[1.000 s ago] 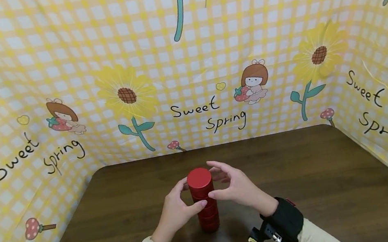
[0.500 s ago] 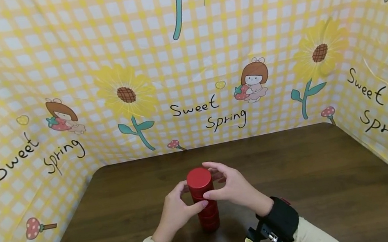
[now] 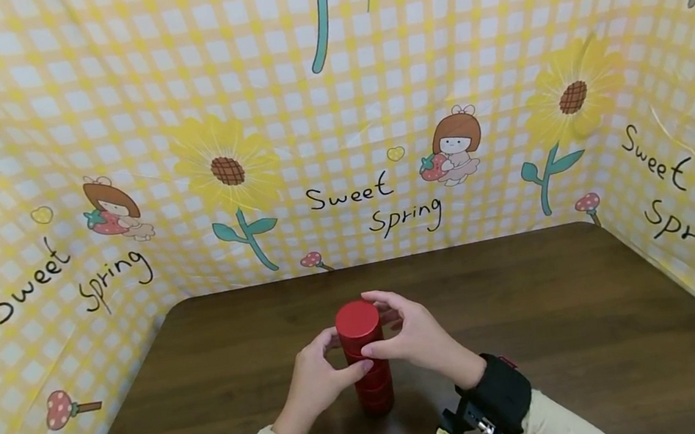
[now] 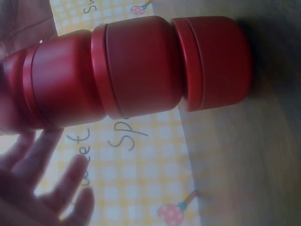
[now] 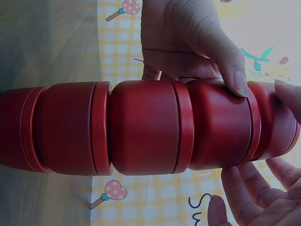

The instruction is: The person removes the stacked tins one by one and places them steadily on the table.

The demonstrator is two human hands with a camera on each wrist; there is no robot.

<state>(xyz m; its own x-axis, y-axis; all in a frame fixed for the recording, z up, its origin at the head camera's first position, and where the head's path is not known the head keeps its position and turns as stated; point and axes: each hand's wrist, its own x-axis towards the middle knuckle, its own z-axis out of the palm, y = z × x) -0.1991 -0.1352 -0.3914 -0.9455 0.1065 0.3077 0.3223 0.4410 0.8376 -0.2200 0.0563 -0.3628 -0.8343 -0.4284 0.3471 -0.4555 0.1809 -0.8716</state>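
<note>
A column of several round red tins with lids stands upright on the table; the top tin (image 3: pixel 358 321) shows its flat lid in the head view. From the left, my left hand (image 3: pixel 318 378) grips the second tin from the top (image 5: pixel 221 122), its thumb across the near side. My right hand (image 3: pixel 423 336) holds the top tin from the right, between its thumb at the front and fingers behind. The lower tins (image 4: pixel 146 66) rest one on another, untouched by either hand. Some fingertips behind the column are hidden in the head view.
The dark wooden table (image 3: pixel 231 337) extends around the column. A yellow checked cloth (image 3: pixel 333 115) with printed flowers and writing walls in the back and sides. A black wrist strap (image 3: pixel 499 392) with a camera mount sits on the right forearm.
My right hand has shifted slightly left, bringing its thumb further across the top tin. The left hand and the column stay practically where they were.
</note>
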